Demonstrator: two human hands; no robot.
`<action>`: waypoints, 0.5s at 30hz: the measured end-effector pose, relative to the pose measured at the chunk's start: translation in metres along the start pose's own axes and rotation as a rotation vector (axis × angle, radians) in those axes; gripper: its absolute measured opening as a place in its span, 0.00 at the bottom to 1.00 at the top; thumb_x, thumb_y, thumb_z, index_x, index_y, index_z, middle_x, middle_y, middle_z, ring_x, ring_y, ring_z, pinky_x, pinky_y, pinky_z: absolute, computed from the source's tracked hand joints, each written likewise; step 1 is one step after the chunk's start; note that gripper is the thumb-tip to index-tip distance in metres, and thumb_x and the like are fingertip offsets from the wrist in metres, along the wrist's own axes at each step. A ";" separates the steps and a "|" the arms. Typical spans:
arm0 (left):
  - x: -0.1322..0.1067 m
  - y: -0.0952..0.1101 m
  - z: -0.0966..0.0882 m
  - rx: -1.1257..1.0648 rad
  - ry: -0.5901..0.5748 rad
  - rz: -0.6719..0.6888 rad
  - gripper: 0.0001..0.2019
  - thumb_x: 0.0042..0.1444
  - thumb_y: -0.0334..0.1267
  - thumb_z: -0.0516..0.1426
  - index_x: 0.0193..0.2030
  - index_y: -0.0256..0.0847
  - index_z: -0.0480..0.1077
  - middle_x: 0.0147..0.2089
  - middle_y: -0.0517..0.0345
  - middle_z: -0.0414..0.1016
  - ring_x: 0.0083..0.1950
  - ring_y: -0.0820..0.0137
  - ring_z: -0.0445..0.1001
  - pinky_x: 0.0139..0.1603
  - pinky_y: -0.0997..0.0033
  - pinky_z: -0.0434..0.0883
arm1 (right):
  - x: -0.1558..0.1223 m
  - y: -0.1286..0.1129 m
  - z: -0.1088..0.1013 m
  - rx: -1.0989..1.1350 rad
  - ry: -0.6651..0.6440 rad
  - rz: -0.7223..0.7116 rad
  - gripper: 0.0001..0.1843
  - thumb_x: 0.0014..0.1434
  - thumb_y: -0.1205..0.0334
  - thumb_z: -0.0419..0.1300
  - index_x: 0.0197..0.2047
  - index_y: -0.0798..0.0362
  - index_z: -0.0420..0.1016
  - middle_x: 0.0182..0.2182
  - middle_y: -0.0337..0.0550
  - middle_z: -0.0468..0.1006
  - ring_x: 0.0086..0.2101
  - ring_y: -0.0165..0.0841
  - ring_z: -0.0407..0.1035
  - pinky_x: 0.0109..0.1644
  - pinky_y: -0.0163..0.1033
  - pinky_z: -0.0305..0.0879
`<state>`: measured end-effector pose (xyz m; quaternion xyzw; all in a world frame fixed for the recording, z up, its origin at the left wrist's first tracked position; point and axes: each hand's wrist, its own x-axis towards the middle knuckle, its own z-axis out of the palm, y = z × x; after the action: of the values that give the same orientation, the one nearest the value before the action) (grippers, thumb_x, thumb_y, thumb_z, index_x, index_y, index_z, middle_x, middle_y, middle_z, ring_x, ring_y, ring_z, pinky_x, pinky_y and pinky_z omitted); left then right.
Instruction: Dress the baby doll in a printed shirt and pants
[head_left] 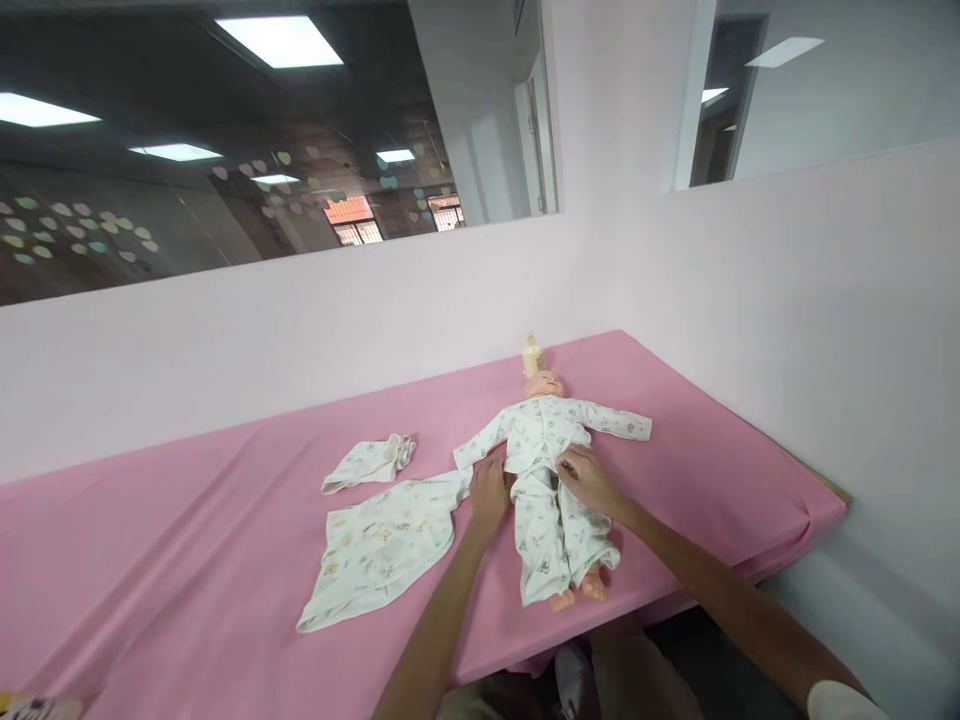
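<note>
A baby doll (544,384) lies on its back on the pink-covered table, head toward the wall. It wears a white patterned long-sleeved shirt (541,428), sleeves spread, and matching trousers (541,545); its bare feet show below the cuffs. At one side of the doll's waist is my left hand (489,490), fingers curled in beside the shirt's hem; what they grip is hidden. My right hand (589,478) is closed on the lower front edge of the shirt, at the other side. A dark gap shows between hem and trousers.
Left of the doll, a white patterned baby garment (390,540) lies spread out, with a folded cloth piece (369,463) behind it. A baby bottle (533,356) stands beyond the doll's head. The pink table cover (202,560) meets the walls behind; its front edge is near my legs.
</note>
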<state>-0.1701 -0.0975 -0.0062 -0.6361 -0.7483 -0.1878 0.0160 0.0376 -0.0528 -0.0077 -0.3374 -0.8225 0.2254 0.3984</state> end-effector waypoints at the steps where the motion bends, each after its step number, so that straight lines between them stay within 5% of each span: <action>1: -0.002 0.002 0.000 0.029 -0.031 0.032 0.11 0.61 0.29 0.47 0.42 0.37 0.70 0.43 0.47 0.76 0.46 0.59 0.73 0.44 0.63 0.67 | 0.000 0.001 0.001 -0.006 0.004 0.000 0.10 0.62 0.67 0.50 0.29 0.52 0.67 0.31 0.39 0.72 0.35 0.33 0.65 0.44 0.41 0.58; 8: -0.031 0.008 -0.005 0.243 -0.206 0.193 0.16 0.58 0.23 0.43 0.40 0.36 0.71 0.44 0.44 0.76 0.47 0.57 0.72 0.48 0.61 0.65 | -0.001 0.001 0.002 -0.020 0.004 -0.006 0.11 0.63 0.66 0.50 0.29 0.52 0.66 0.30 0.39 0.72 0.34 0.33 0.65 0.44 0.41 0.58; 15: -0.009 -0.001 -0.051 -0.081 -0.438 0.171 0.11 0.58 0.31 0.44 0.31 0.42 0.66 0.36 0.56 0.74 0.37 0.65 0.71 0.35 0.68 0.65 | 0.021 -0.006 -0.007 -0.040 0.072 0.103 0.11 0.64 0.61 0.50 0.30 0.52 0.66 0.30 0.39 0.72 0.31 0.31 0.65 0.38 0.36 0.58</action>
<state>-0.1804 -0.1218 0.0390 -0.7229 -0.6691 -0.0731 -0.1561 0.0316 -0.0406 0.0105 -0.3952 -0.7935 0.2168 0.4089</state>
